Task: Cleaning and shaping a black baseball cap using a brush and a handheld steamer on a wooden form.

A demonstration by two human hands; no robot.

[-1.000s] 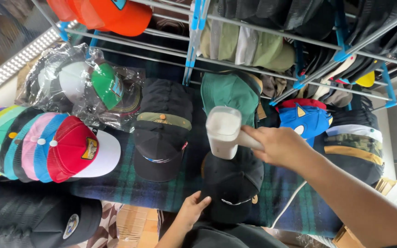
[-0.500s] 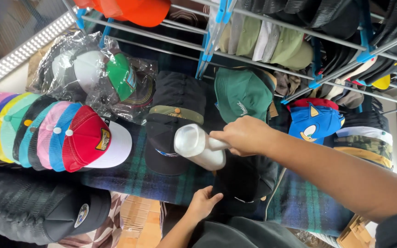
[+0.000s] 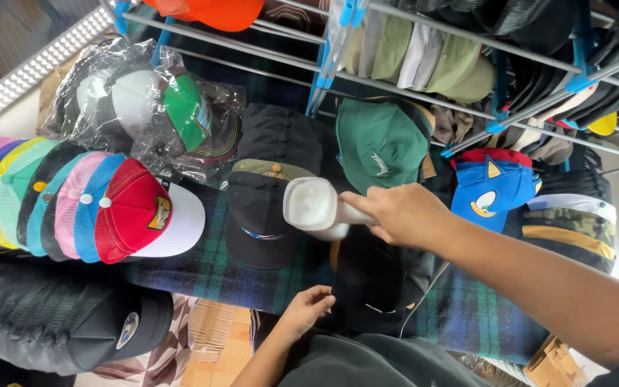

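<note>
The right hand (image 3: 404,213) was clamped around the handle of a white handheld steamer (image 3: 314,208), its flat head turned toward the camera above the middle of the display. The left hand (image 3: 308,308) pinched the near edge of a black cap (image 3: 370,276) lying just under the steamer, fingers closed on the fabric at the table's near rim.

Little open room remained. A row of stacked colourful caps (image 3: 73,204) crowded the left, ending in a red and white cap (image 3: 148,215); a black cap with a green brim (image 3: 263,208) sat just left of the steamer, a green cap (image 3: 381,143) beyond it, and a blue cap (image 3: 496,190) to the right. Bagged caps (image 3: 145,115) lay far left.

The surface was a dark plaid cloth (image 3: 213,269), under a metal rack (image 3: 467,50) with blue clips and hanging caps.

Against half a second before, the steamer had swung from pointing left and down to facing the camera more squarely, while the left hand kept its place.
</note>
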